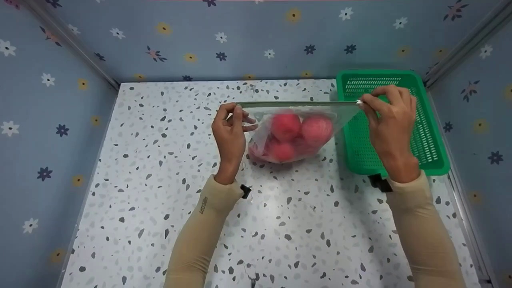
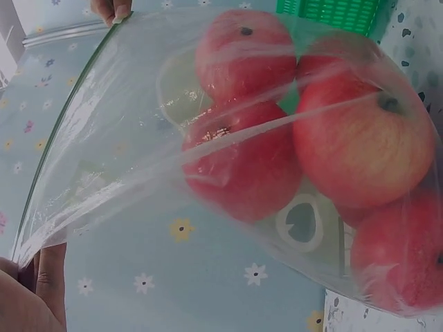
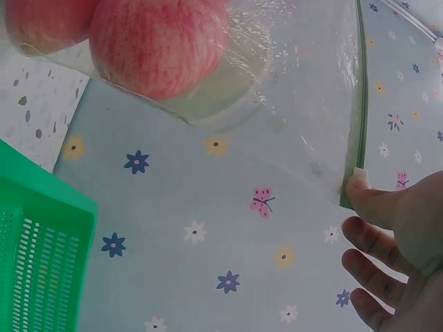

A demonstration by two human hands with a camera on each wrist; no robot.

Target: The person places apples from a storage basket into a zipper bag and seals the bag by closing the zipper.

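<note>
A clear zip bag (image 1: 260, 136) with a green zip strip along its top holds several red apples (image 1: 316, 128). My left hand (image 1: 232, 136) pinches the strip's left end between thumb and fingers. At the other end, my right hand (image 1: 392, 124) pinches the corner by the small white slider (image 3: 360, 176). The strip is stretched straight between both hands. In the left wrist view, apples (image 2: 360, 138) bulge at the bag's bottom, and part of my left hand (image 2: 34, 297) shows at the lower left edge.
A green plastic basket (image 1: 436, 160) stands at the back right of the speckled white table (image 1: 160, 200), beneath my right hand. Blue flowered walls (image 1: 256, 44) enclose the table at the back and both sides.
</note>
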